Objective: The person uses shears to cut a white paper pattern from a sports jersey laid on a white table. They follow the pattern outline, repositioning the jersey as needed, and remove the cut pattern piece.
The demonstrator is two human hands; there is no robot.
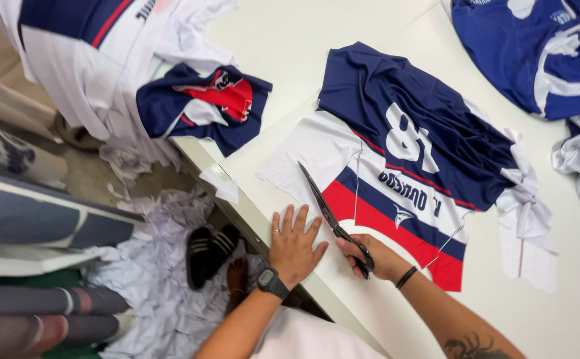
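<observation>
The right hand [376, 258] grips scissors [333, 219], cutting printed cloth [410, 166] ahead of the grip, while the left hand [293, 242] lies open and flat, holding nothing, on the bench [556, 312].

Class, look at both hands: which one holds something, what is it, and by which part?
The right hand holds scissors by their handle loops. The left hand holds nothing; it lies flat on the printed fabric panel.
</observation>
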